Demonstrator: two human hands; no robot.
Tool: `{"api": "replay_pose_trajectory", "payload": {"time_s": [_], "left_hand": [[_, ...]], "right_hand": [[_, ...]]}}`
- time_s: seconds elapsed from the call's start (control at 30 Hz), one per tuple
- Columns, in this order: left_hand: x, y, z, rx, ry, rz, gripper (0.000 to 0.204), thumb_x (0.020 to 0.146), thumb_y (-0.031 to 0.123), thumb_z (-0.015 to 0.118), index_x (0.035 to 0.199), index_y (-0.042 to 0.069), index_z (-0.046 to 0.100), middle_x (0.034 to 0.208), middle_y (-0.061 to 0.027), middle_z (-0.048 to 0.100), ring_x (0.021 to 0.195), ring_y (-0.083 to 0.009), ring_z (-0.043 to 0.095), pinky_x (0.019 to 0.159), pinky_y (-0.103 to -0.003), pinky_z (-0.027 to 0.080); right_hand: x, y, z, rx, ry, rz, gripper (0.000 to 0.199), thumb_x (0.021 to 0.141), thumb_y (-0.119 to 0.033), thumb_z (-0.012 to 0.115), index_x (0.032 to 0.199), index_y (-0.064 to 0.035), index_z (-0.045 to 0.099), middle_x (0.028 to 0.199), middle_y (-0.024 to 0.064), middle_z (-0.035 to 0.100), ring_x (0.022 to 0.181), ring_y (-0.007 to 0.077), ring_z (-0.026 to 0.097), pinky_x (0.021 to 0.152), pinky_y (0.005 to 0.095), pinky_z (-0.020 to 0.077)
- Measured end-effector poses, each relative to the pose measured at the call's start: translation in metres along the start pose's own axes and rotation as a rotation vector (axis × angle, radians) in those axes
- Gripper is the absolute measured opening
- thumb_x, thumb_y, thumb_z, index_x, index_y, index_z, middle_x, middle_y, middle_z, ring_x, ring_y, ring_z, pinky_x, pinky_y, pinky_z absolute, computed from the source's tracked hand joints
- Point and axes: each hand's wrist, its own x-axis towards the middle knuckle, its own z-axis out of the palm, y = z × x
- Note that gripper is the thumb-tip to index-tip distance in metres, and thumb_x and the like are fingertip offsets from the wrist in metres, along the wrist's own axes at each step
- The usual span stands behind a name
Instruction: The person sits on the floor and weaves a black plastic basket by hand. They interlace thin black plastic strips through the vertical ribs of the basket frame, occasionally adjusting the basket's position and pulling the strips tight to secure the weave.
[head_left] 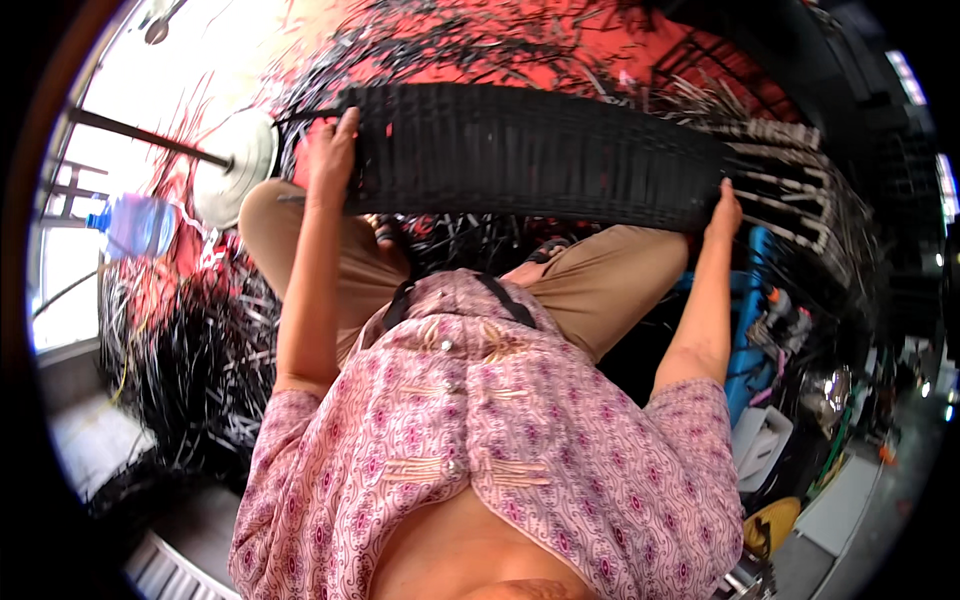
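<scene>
A long black panel of many narrow strips, apparently woven, stretches across in front of me above my knees. My left hand is closed on its left end, thumb and fingers at the edge. At the other end my right hand grips the lower right corner, with the thumb on top. The fingers behind the panel are hidden. A dark strap or strip runs off from the upper left corner. Small gaps between the strips let red show through near the left end.
Loose black strips lie in a heap at the left, with more strewn over the red floor. A round pale base with a pole and a blue water bottle stand left. At right are bundled strips and a blue plastic frame.
</scene>
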Motion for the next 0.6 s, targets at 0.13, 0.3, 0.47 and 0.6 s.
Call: {"api": "replay_pose_trajectory", "payload": {"time_s": [0.13, 0.3, 0.47, 0.6], "left_hand": [[0.028, 0.023, -0.024, -0.245, 0.160, -0.003, 0.061, 0.092, 0.053, 0.061, 0.107, -0.006, 0.067, 0.095, -0.0118, 0.067, 0.082, -0.0198, 0.056, 0.078, -0.035, 0.046], [0.105, 0.003, -0.095, 0.131, 0.092, 0.246, 0.059, 0.097, 0.051, 0.052, 0.127, 0.002, 0.062, 0.113, -0.0192, 0.067, 0.090, -0.0300, 0.063, 0.081, -0.041, 0.048], [0.148, -0.037, -0.109, 0.893, 0.269, 0.205, 0.058, 0.100, 0.049, 0.046, 0.142, 0.010, 0.050, 0.126, -0.0211, 0.061, 0.111, -0.0361, 0.059, 0.093, -0.049, 0.047], [0.022, 0.066, 0.010, 0.680, 0.554, 0.799, 0.064, 0.092, 0.052, 0.063, 0.133, 0.004, 0.056, 0.135, -0.0226, 0.054, 0.125, -0.0376, 0.049, 0.100, -0.054, 0.040]], "right_hand": [[-0.039, -0.042, 0.022, 0.337, -0.040, 0.213, 0.065, 0.084, -0.052, 0.068, 0.113, 0.0059, 0.070, 0.113, 0.0159, 0.070, 0.103, 0.0236, 0.064, 0.093, 0.0365, 0.0466], [-0.129, -0.094, 0.042, 0.217, -0.051, 0.105, 0.070, 0.083, -0.058, 0.062, 0.099, 0.0095, 0.069, 0.095, 0.0194, 0.072, 0.091, 0.0292, 0.065, 0.086, 0.0407, 0.0467], [-0.199, -0.095, 0.079, -0.034, 0.007, 0.028, 0.052, 0.085, -0.042, 0.067, 0.108, 0.0042, 0.064, 0.106, 0.0233, 0.069, 0.101, 0.0369, 0.064, 0.089, 0.0444, 0.0466], [-0.244, -0.102, 0.077, 0.049, 0.066, -0.037, 0.052, 0.083, -0.039, 0.067, 0.116, 0.0011, 0.058, 0.110, 0.0249, 0.066, 0.104, 0.0432, 0.062, 0.090, 0.0487, 0.0460]]}}
